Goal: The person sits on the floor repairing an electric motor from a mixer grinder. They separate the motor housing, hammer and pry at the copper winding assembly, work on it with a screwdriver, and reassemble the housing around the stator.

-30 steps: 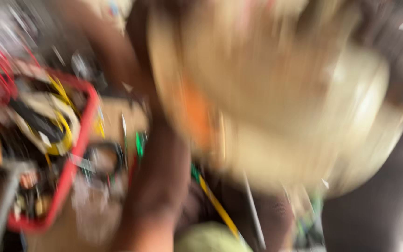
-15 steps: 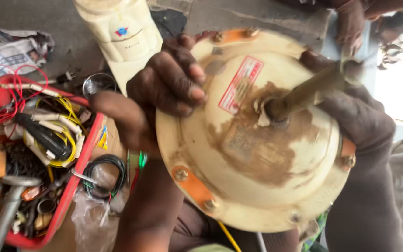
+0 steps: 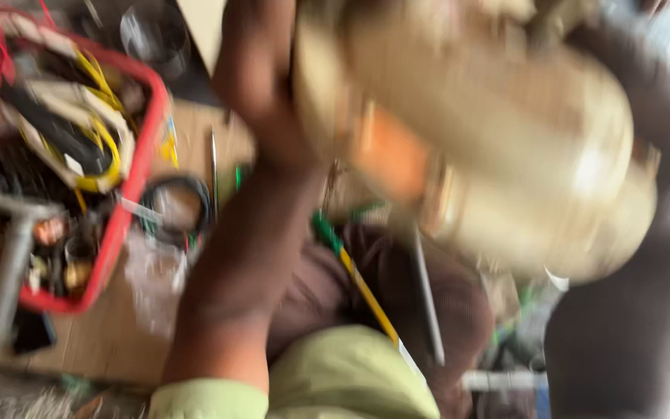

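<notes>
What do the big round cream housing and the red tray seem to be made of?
Round cream housing: probably painted metal, going by the glossy highlights and an orange-brown patch that may be rust; motion blur leaves this open. Red tray: probably plastic, going by its even bright red colour and its thin, smooth rounded rim.

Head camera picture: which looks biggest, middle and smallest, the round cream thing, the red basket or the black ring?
1. Round cream housing, though it is nearest the camera and blurred.
2. Red basket.
3. Black ring.
</notes>
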Demonstrator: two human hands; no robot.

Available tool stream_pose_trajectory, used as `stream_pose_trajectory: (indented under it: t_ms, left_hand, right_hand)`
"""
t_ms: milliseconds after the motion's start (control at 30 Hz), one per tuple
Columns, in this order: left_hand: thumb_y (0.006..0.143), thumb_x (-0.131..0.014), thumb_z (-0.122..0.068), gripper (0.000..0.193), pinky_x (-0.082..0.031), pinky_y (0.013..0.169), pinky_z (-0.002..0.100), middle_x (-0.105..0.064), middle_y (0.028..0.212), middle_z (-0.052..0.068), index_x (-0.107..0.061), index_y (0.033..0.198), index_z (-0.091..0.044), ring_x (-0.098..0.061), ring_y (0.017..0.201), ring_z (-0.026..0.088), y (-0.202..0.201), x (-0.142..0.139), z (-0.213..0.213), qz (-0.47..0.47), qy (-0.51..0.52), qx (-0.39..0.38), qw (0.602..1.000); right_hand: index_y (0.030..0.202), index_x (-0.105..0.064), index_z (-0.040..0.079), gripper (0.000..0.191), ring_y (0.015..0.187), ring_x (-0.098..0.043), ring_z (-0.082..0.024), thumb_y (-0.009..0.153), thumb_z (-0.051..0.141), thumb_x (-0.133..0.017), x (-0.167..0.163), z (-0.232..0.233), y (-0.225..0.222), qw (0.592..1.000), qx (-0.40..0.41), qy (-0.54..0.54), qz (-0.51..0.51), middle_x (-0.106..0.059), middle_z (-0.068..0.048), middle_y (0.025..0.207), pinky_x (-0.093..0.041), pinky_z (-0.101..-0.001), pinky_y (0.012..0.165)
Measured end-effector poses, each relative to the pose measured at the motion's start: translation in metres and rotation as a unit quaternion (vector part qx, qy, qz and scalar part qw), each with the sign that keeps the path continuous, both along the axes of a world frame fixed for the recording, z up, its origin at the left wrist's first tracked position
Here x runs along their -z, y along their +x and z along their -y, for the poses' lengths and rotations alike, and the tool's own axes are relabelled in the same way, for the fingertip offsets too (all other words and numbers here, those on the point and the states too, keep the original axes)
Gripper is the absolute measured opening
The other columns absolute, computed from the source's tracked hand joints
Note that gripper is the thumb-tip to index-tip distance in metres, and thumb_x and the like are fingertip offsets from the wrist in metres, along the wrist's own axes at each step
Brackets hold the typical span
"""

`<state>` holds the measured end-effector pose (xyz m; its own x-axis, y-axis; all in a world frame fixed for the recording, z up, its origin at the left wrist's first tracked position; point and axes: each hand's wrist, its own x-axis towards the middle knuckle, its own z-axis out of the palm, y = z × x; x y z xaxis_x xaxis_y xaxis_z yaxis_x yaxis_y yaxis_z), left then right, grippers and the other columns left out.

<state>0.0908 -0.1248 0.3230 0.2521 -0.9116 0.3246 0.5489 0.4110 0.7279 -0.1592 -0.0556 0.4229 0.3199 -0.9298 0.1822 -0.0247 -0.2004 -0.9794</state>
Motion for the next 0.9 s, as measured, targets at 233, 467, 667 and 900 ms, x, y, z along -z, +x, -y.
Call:
stream_pose_trajectory:
  t_ms: [233,467,667,900]
  left_hand:
    - [0.107,-0.047,-0.064,0.060,-0.037,0.062,0.032,-0.049,0.078,0.000,-0.063,0.110,-0.006,-0.045,0.071,0.010,0.021,0.057,-0.013,0.028,0.243,0.169,0.955]
    - [0.091,-0.048,-0.086,0.092,-0.055,0.099,0.029,-0.078,0.110,0.004,-0.071,0.123,-0.004,-0.071,0.112,0.012,0.048,0.060,-0.049,0.138,0.252,0.272,0.919]
    - [0.093,-0.069,-0.056,0.058,-0.053,0.076,0.027,-0.071,0.090,0.000,-0.077,0.108,-0.001,-0.062,0.086,0.009,0.060,0.065,-0.069,0.263,0.390,0.190,0.862]
    - [0.095,-0.068,-0.055,0.055,-0.048,0.063,0.028,-0.063,0.068,-0.004,-0.075,0.079,-0.002,-0.055,0.069,0.005,0.063,0.083,-0.090,0.346,0.415,0.160,0.826]
  right_hand:
    - [0.149,-0.045,-0.016,0.097,0.122,-0.064,-0.029,0.081,0.033,-0.093,0.094,0.009,0.008,0.990,-0.020,0.129,0.049,-0.061,-0.025,0.141,-0.054,-0.0444,0.113]
    - [0.158,-0.036,-0.002,0.100,0.137,-0.057,-0.032,0.089,0.055,-0.080,0.141,0.011,-0.001,0.925,-0.083,0.310,0.202,-0.053,-0.019,0.151,-0.053,-0.0520,0.113]
    - [0.160,-0.035,0.005,0.104,0.130,-0.058,-0.037,0.090,0.078,-0.056,0.190,0.002,0.013,0.894,-0.084,0.387,0.210,-0.055,-0.018,0.148,-0.053,-0.0595,0.099]
    - [0.161,-0.034,0.009,0.103,0.136,-0.054,-0.032,0.088,0.079,-0.050,0.232,-0.037,0.023,0.866,-0.035,0.439,0.236,-0.052,-0.014,0.152,-0.051,-0.0544,0.104]
